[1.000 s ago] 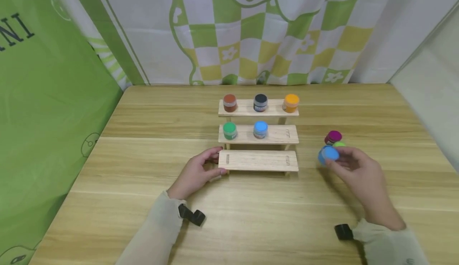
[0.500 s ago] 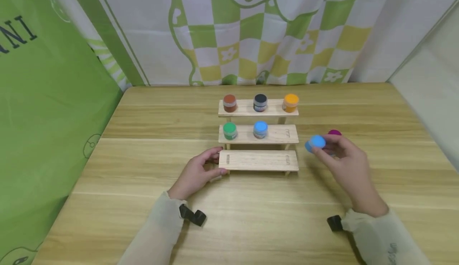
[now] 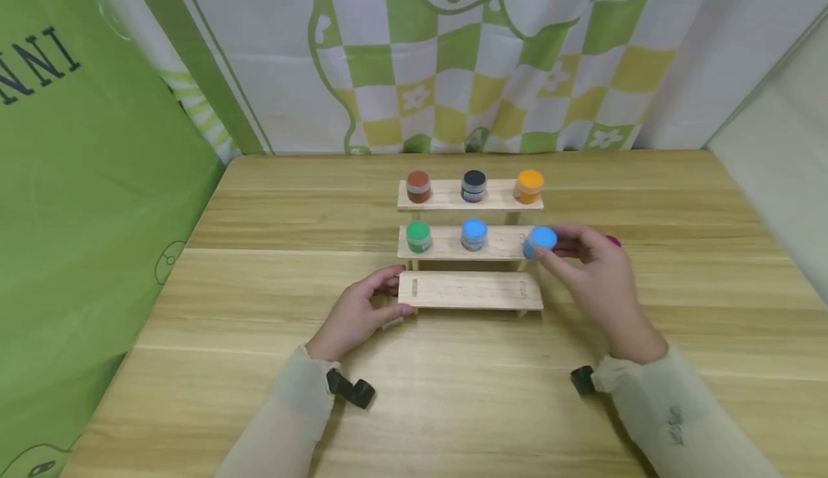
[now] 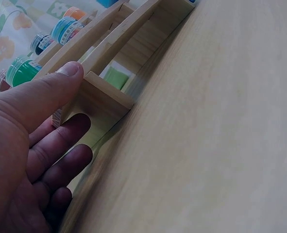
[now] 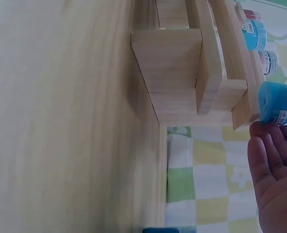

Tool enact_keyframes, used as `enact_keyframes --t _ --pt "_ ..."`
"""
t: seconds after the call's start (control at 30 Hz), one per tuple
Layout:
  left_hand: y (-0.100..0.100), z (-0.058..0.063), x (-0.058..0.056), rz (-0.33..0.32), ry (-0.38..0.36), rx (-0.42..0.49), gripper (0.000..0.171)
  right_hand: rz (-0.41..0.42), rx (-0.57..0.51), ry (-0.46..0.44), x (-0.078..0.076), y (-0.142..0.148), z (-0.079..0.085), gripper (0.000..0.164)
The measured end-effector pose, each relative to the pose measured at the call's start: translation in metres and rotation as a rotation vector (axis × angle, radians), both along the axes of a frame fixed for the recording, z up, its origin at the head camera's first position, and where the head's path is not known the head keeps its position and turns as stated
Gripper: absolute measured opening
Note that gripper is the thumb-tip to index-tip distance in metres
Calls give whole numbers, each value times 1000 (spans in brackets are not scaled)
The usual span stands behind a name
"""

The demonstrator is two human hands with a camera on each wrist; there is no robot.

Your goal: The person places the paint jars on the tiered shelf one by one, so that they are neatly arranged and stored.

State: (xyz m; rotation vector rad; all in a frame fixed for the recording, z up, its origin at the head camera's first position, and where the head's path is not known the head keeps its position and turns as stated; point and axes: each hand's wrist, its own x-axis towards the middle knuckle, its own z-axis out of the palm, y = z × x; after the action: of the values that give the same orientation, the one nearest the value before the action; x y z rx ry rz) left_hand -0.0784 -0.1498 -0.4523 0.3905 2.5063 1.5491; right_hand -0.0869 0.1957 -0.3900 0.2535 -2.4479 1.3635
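My right hand (image 3: 598, 284) pinches a blue paint jar (image 3: 540, 241) between thumb and fingers at the right end of the middle tier of the wooden stepped rack (image 3: 468, 291). In the right wrist view this jar (image 5: 275, 103) is at the tier's edge; whether it bears fully on the wood I cannot tell. My left hand (image 3: 356, 313) grips the left end of the lowest tier, its thumb (image 4: 68, 73) on the front corner. A green jar (image 3: 418, 236) and a lighter blue jar (image 3: 474, 234) stand upright on the middle tier.
Brown (image 3: 418, 186), black (image 3: 474, 185) and orange (image 3: 529, 186) jars stand along the top tier. A purple jar (image 3: 614, 241) sits right of the rack, mostly hidden behind my right hand. A checked curtain (image 3: 453, 61) hangs behind the wooden table (image 3: 272, 205).
My right hand has carried the blue paint jar leftward from the table's right side to the middle tier's right end. The left hand keeps its grip on the rack.
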Motion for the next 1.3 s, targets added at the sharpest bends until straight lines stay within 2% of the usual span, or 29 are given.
enact_keyframes --t 0.23,0.47,0.7,1.07,1.3 --pt "0 -4 -1 7 -3 13 67 -10 36 -37 -6 -6 2 36" --pt "0 -3 -1 8 11 -4 69 8 41 -64 -9 -11 2 38" --pt "0 -4 -2 8 11 -4 68 8 55 -49 -11 -12 -2 38" --pt "0 -4 -1 8 9 4 68 8 40 -29 -5 -9 -1 37" --pt "0 -4 -2 7 2 5 67 -12 46 -53 0 -7 1 38"
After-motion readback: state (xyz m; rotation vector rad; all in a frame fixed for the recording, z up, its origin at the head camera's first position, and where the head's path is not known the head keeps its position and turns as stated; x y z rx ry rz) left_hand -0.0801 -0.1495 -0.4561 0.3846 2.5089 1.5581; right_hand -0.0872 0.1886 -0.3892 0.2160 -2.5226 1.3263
